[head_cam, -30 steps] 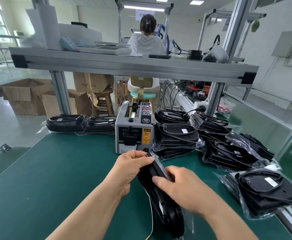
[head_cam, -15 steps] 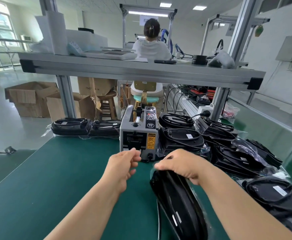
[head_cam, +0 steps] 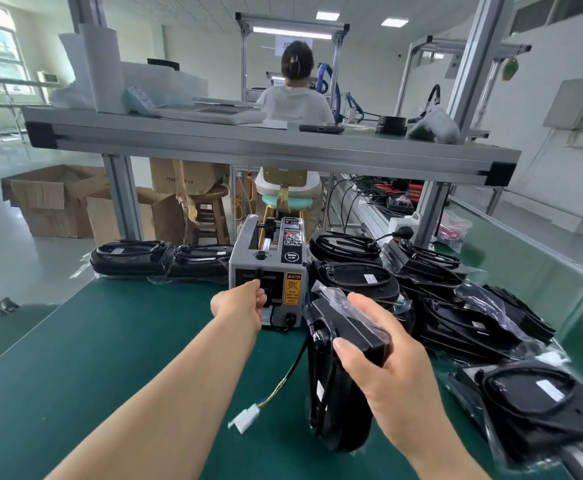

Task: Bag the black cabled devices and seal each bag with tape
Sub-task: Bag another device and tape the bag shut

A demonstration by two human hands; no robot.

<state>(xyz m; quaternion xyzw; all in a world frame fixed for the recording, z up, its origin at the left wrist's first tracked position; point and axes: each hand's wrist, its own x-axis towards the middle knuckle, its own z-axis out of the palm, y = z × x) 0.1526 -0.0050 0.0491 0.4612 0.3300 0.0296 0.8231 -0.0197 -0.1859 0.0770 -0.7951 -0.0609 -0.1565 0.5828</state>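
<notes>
1. Black cabled device [head_cam: 335, 393]: in its clear bag, on edge near the front of the desk [head_cam: 92, 358]; your right grip [head_cam: 387, 368] is clamped round its top.
2. Left grip [head_cam: 245, 303]: fingers curled at the tape dispenser [head_cam: 293, 258] outlet; you cannot tell whether they pinch tape.
3. Hazard: the white connector [head_cam: 246, 415] hangs loose beside the bag and could catch the tape.
4. Hazard: held one-handed, the bag fold may spring open.

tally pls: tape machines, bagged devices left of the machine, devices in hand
tape machine: 1
bagged devices left of it: 2
device in right hand: 1
total: 4
</notes>
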